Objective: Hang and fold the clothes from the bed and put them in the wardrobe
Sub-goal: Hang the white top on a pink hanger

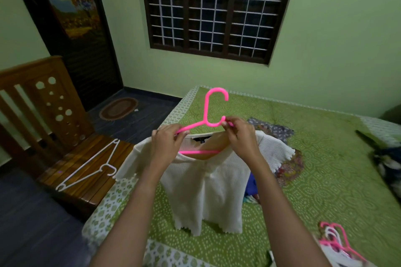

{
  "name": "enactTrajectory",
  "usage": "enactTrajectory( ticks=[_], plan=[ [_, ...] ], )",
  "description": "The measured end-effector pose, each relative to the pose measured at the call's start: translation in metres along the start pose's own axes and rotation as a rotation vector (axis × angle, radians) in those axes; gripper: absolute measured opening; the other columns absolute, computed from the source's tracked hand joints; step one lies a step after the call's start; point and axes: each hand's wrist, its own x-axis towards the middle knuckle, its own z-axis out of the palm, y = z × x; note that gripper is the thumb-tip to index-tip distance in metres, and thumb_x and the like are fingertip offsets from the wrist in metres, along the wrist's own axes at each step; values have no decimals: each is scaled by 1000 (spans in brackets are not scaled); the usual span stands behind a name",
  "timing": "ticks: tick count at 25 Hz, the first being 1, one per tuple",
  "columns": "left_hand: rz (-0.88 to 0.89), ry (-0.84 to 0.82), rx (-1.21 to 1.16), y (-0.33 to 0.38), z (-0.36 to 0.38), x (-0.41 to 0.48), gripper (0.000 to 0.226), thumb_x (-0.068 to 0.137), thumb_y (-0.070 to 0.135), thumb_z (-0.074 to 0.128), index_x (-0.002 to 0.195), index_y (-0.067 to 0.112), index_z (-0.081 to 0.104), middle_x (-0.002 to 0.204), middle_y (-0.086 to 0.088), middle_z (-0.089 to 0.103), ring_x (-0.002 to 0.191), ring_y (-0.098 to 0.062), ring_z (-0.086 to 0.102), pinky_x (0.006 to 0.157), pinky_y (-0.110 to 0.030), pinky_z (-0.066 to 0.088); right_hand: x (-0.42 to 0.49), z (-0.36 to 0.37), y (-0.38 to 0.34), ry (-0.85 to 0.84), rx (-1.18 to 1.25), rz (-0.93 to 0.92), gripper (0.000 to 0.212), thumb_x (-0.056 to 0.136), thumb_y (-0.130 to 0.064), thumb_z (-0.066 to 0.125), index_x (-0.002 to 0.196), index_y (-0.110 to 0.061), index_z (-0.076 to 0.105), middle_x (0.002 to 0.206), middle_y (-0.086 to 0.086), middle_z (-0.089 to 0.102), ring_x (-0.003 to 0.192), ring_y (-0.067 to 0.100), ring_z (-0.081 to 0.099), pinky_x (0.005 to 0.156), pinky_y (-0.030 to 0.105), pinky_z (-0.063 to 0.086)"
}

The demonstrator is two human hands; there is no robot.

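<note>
I hold a white ribbed short-sleeved top (208, 191) up above the bed (325, 180). A pink plastic hanger (209, 112) sits in its neckline, hook upright, its lower bar showing through the collar. My left hand (167, 143) grips the hanger's left arm together with the top's left shoulder. My right hand (240, 134) pinches the hanger's right arm near the neck, over the right shoulder. Behind the top, several patterned clothes (280, 143) lie on the green sheet.
A white hanger (91, 165) lies on a wooden bench (86, 180) left of the bed. More pink and white hangers (338, 243) lie at the bed's near right. A dark garment (388, 158) sits at the right edge. Window, door and mat are beyond.
</note>
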Motion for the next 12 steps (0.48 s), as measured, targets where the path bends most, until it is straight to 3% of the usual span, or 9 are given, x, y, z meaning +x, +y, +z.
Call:
enactTrajectory(
  ticks=[8,12],
  plan=[
    [86,-15,-67,42,-41,-115,22,90,31,59,96,12,68,86,-8,67,83,-25,58,73,-29,24,-133,-58,-54,134,-114,71,30,88,-27,55,104,-6,69,102,13,68,97,33,60,84,47,45],
    [31,-18,-28,93,-50,-178,26,92,32,54,94,10,66,87,-14,68,82,-32,60,69,-33,30,-192,-87,-72,428,-221,142,21,84,-27,63,93,-8,69,92,13,59,87,28,54,76,35,41]
  ],
)
